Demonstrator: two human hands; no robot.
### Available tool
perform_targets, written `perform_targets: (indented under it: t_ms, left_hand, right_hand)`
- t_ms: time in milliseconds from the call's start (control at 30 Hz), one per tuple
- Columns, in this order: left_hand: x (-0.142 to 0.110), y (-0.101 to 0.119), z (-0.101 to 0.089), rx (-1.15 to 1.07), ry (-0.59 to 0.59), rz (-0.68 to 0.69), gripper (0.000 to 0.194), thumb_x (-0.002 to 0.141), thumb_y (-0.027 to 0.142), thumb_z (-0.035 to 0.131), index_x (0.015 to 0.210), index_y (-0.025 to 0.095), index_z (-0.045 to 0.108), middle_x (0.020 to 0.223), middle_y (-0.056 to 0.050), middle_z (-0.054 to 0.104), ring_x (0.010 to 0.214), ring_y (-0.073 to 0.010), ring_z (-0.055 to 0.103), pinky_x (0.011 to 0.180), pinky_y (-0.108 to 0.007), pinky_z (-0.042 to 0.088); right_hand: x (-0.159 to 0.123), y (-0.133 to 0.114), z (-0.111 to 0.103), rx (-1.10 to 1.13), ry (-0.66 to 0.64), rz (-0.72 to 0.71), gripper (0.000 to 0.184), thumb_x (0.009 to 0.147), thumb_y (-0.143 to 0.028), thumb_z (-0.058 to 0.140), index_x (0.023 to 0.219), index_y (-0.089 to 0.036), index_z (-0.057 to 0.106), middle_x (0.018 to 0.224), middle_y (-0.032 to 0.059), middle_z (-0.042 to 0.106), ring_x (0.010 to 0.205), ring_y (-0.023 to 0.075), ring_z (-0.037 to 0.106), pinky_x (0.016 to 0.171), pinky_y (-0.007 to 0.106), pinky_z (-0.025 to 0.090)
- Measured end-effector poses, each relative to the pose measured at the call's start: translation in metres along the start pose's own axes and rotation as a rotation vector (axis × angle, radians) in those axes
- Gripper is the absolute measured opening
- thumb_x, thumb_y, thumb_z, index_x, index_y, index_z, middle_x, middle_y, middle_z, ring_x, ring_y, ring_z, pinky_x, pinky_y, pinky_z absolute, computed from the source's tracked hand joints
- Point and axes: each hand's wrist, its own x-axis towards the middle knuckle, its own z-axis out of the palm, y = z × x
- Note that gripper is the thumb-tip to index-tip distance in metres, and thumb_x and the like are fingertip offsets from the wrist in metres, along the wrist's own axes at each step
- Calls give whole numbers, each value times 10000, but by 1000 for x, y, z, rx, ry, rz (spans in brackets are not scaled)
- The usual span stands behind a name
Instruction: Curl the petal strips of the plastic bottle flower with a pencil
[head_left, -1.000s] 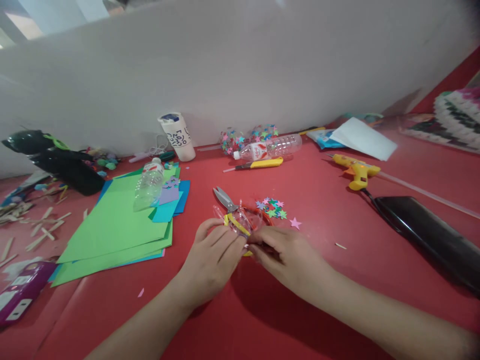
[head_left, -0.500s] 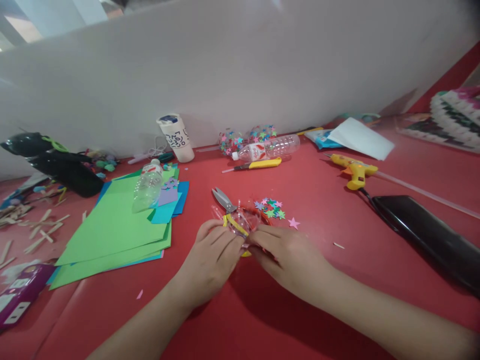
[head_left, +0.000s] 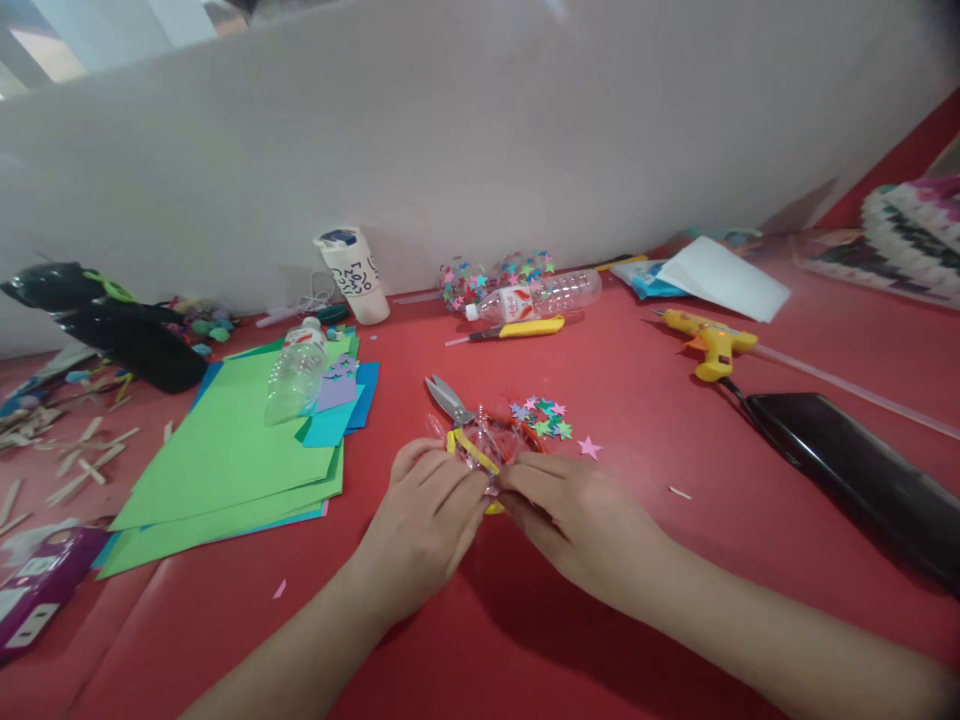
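Observation:
My left hand (head_left: 431, 500) and my right hand (head_left: 574, 510) meet fingertip to fingertip low in the middle of the head view. Both are closed, pinching a crumpled piece of clear plastic (head_left: 484, 440). Whether it is a bag or part of a bottle I cannot tell. Scissors (head_left: 448, 400) with grey blades and yellow on the handles lie just beyond, partly behind the plastic and my fingers. An orange-red curved piece (head_left: 525, 432) shows behind the plastic. Small coloured stars (head_left: 544, 415) lie in a heap past my right hand, and a pink star (head_left: 589, 447) sits beside them.
Green sheets (head_left: 240, 440) with a clear bottle (head_left: 298, 370) on top lie left. Behind stand a white tumbler (head_left: 354, 280), another bottle (head_left: 555, 295) and a yellow cutter (head_left: 531, 327). At right are a glue gun (head_left: 712, 340) and a black case (head_left: 847, 470).
My hands stay together on the clear plastic, with only a very slight shift of the fingers. Nothing else on the table has visibly moved.

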Motion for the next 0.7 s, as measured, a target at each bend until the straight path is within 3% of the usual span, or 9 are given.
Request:
perform_targets:
  t_ms: [267,467,700]
  left_hand:
    - [-7,-3,3,26,-89,92,179,786,73,440,933,101,537,775,-52,553,756,-164,420,828,-374,330]
    - [-5,-4,4,-2,-185,62,160,822,94,381,869,128,531,799,-50,552,770,-161,440,841,-364,317]
    - [-2,-6,5,22,-171,82,159,827,106,370,806,141,523,779,-44,547,749,-155,451,809,-345,334]
  right_hand:
    - [2,-5,-2,39,-31,41,117,821,-162,449,744,-165,538,672,13,554,576,126,487,517,231,311]
    - [8,-2,-2,113,-83,77,151,834,-145,456,719,-164,553,699,19,574,614,132,524,547,229,360]
    - [13,3,-2,309,-121,33,164,835,-118,454,773,-181,592,743,11,608,678,130,560,615,221,411]
